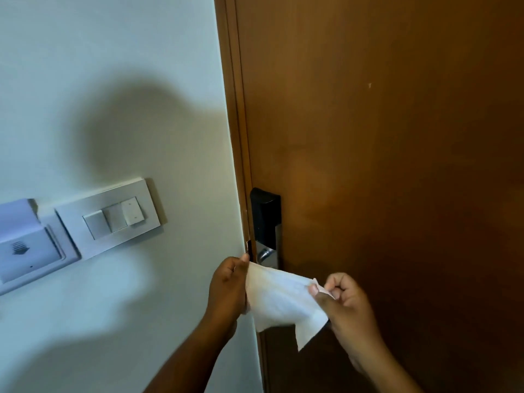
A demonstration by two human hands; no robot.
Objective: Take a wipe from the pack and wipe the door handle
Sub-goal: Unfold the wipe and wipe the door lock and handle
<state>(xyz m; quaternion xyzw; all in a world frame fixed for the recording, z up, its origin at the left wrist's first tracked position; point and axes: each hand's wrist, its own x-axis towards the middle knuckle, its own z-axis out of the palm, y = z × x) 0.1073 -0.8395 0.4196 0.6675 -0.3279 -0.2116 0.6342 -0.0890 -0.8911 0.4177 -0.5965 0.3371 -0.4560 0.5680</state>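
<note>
Both hands pinch the white wipe stretched between them: left hand at its 9 o'clock edge, right hand at 3. Door handle sits just at 12 o'clock, partly hidden.

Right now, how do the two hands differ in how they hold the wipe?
The left hand grips the wipe along its left edge, fingers wrapped round it; the right hand pinches only a top corner between thumb and fingertip. The left hand sits next to the door frame, just under the handle; the right hand is out over the door face. Both hold the same wipe, spread between them.
</note>
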